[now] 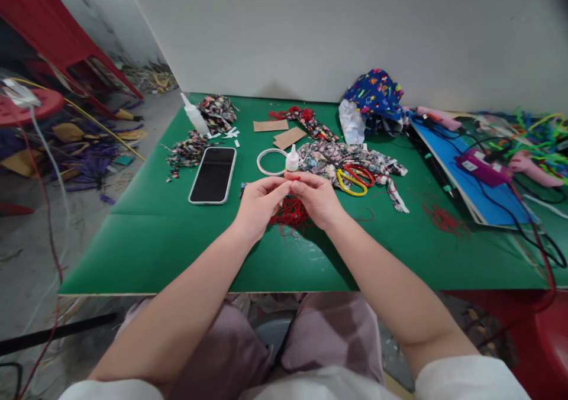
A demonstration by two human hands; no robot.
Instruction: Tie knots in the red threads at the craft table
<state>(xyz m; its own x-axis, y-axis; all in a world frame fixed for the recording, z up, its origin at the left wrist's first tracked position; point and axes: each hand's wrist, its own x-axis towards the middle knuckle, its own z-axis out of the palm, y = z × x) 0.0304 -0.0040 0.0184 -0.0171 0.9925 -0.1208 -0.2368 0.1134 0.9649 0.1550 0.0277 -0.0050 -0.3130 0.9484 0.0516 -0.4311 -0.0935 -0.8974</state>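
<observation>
The fingers [309, 181] partly hide the small red piece [295, 178] between them.

And here on the green table [168, 246] lies a phone [213, 175], screen dark; toward the table's right end, a purple box [483, 167] rests on a blue folder [494, 203], while left of the table stand a red stool [49, 99] and red chair [53, 27].

Smooth green tabletop [151, 240] — faintly glossy; phone screen [215, 175] — glossy black.
</observation>
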